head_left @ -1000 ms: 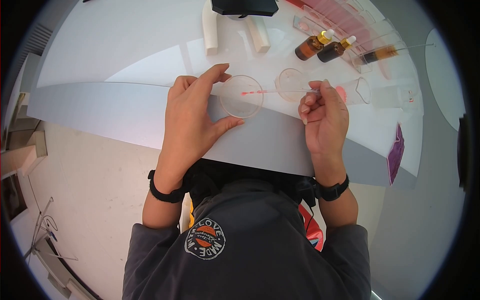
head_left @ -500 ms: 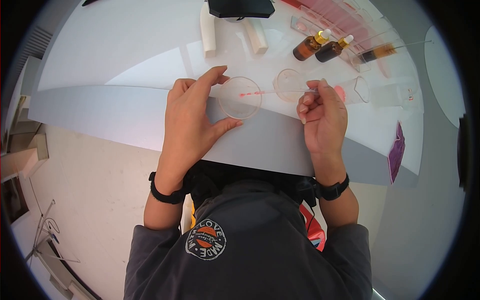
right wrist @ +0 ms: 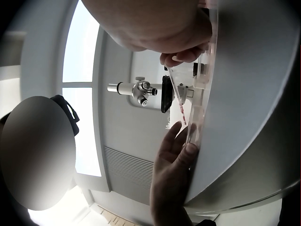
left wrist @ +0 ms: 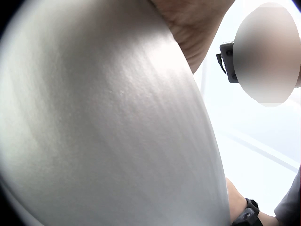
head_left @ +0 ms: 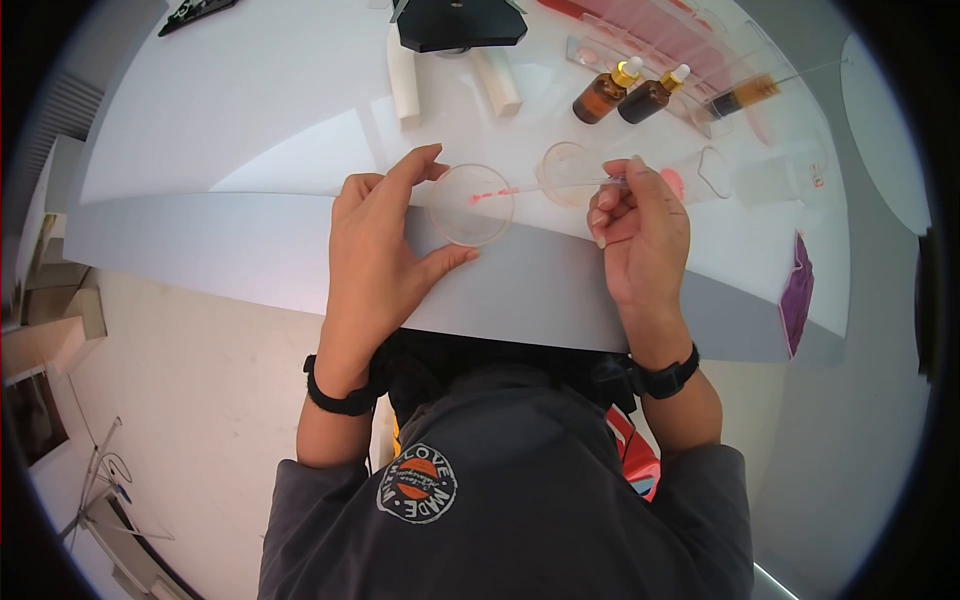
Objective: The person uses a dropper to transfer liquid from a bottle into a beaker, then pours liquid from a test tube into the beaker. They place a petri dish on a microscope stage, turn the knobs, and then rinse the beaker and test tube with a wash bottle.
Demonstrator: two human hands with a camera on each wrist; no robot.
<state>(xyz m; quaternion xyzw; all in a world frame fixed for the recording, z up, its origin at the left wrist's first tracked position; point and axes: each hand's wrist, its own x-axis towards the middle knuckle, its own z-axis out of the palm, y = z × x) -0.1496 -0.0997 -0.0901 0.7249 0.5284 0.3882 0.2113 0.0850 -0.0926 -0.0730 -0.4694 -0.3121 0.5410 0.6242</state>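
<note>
A clear round dish (head_left: 478, 226) rests on the table near its front edge, and my left hand (head_left: 372, 235) grips its rim between thumb and fingers from the left. My right hand (head_left: 645, 245) pinches a thin clear pipette (head_left: 560, 187) that points left, its tip with red liquid over the dish. From the side, the right wrist view shows the pipette (right wrist: 176, 89) slanting down toward the dish (right wrist: 195, 129), with the left hand (right wrist: 170, 174) around it. The left wrist view shows part of the left hand (left wrist: 190, 26) but neither dish nor pipette.
Another round dish (head_left: 562, 160) lies behind the pipette. A clear beaker (head_left: 708, 175) is right of the right hand. Two brown dropper bottles (head_left: 598, 98) (head_left: 645, 102) and a clear rack (head_left: 690, 50) stand behind. A microscope base (head_left: 404, 90) is at the back, a purple item (head_left: 797, 290) at right.
The head view has shifted slightly, so the table's things appear displaced. Both hands keep their hold, and the pipette tip remains over the dish.
</note>
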